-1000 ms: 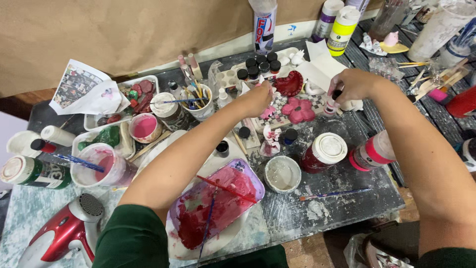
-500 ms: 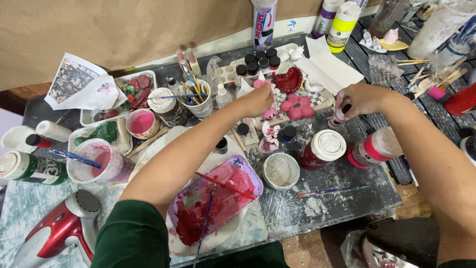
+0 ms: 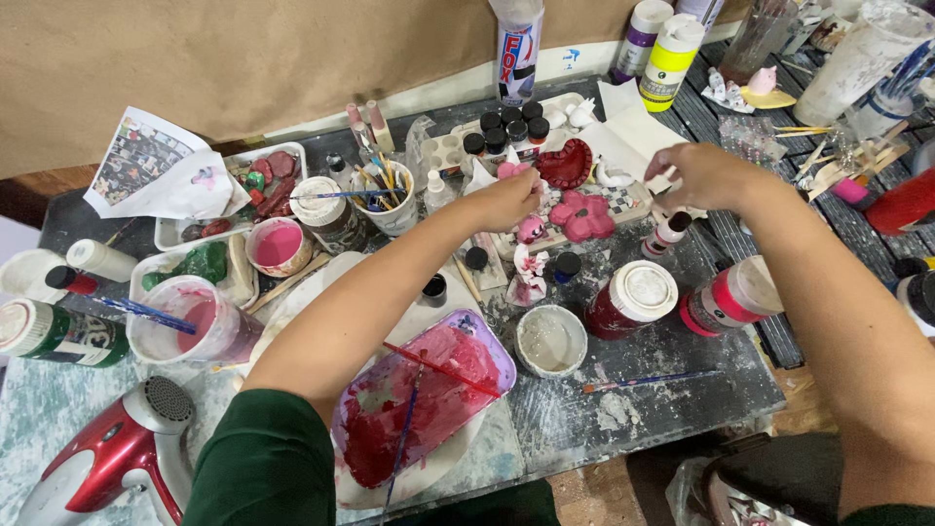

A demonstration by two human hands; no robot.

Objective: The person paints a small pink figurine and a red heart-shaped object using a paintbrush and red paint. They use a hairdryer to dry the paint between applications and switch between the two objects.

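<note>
My left hand (image 3: 506, 202) reaches over the middle of the table and pinches a small pink clay piece (image 3: 513, 170) by its edge. Just beyond it lie a red heart-shaped piece (image 3: 567, 162) and a pink flower piece (image 3: 582, 216) on a checkered board (image 3: 628, 202). My right hand (image 3: 703, 175) hovers to the right of the board with its fingertips drawn together; I cannot tell if anything is between them. A small white bottle with a dark top (image 3: 668, 234) stands just below that hand, apart from it.
A palette tray smeared with red paint (image 3: 429, 399) and brushes sits near me. A white bowl (image 3: 550, 339), red paint jars (image 3: 633, 297), a cup of brushes (image 3: 387, 200), pink paint cups (image 3: 276, 245), a red hair dryer (image 3: 117, 453) and tall bottles (image 3: 516, 49) crowd the table.
My right hand has lifted up and to the right, away from the small bottle. My left hand has stayed by the pink pieces, shifting slightly toward me.
</note>
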